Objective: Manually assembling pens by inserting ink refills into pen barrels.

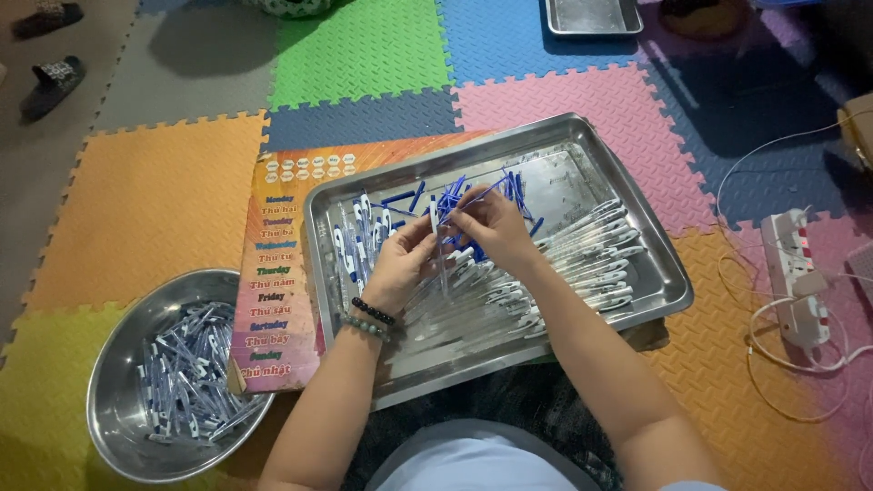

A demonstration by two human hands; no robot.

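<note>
Just above the middle of the frame, over the steel tray [655,273], the two hands met. The left hand [405,259] pinched a clear pen barrel [443,264] whose long axis ran nearly straight up and down the frame. The right hand [491,227] closed its fingers on a thin blue refill [473,198] directly above the barrel's upper end, slanting toward upper right.

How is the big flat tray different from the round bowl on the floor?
The tray is rectangular and shallow; the bowl is round and deeper. The tray sits under both hands, left hand and right hand, which hold a clear pen barrel; the bowl sits off to the left, untouched. Both are shiny metal and hold pens.
</note>
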